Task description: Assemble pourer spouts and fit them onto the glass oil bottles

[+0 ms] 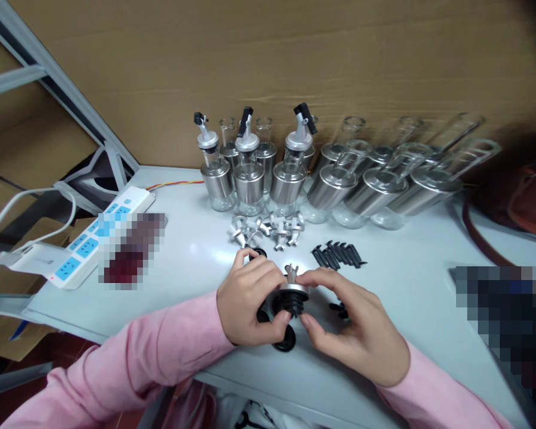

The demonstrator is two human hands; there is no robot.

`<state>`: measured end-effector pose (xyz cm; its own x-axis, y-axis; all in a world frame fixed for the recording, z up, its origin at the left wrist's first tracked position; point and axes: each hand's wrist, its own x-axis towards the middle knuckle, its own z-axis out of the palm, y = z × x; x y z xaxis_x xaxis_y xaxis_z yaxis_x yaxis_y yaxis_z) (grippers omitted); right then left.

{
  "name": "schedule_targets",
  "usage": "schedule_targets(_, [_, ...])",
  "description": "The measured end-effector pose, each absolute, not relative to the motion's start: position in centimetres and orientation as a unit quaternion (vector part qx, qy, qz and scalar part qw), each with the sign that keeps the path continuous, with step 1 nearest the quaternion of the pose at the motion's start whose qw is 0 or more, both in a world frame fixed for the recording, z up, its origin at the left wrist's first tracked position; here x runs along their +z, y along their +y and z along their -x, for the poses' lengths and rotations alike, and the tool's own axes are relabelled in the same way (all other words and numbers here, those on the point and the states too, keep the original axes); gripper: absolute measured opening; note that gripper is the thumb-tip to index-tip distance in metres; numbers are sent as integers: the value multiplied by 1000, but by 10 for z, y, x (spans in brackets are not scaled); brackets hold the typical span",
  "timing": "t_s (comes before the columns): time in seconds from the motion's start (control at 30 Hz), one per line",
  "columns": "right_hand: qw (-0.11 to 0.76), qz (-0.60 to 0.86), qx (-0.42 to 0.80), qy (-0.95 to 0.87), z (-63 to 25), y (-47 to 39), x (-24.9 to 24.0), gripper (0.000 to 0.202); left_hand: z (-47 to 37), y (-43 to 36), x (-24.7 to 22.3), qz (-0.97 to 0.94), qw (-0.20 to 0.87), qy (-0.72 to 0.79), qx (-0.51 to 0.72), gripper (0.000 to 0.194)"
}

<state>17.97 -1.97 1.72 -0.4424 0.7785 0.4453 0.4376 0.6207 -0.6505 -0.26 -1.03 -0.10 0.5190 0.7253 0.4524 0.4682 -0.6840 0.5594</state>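
Between my hands is a bottle pourer, with a silver spout and collar on top and a ribbed black stopper below. My left hand closes on its left side, thumb at the black stopper. My right hand pinches it from the right, fingertips near the silver collar and thumb by the stopper. Loose round black stoppers lie under and around my left hand, partly hidden by it. Beyond my hands are a heap of silver spouts and a row of black levers. Small black parts lie behind my right hand.
Several steel-sleeved glass bottles stand along the cardboard wall; three front-left ones carry pourers. A white power strip with a plugged-in adapter lies at the left. Blurred-out items sit left and right. The table's front edge is close.
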Motion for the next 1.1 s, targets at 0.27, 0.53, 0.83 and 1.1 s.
schedule_targets(0.27, [345, 378, 269, -816, -179, -22, 15, 31, 1, -12, 3, -851, 173, 361, 340, 18])
schedule_targets(0.53, [311, 383, 318, -810, -178, -25, 10, 31, 1, -12, 1, -857, 168, 352, 336, 19])
schedule_targets(0.83, [316, 367, 326, -812, -179, -25, 10, 34, 4, -11, 0, -863, 180, 325, 343, 14])
schedule_targets(1.1, [343, 366, 336, -797, -181, -26, 12, 35, 4, -10, -4, -859, 170, 322, 359, 9])
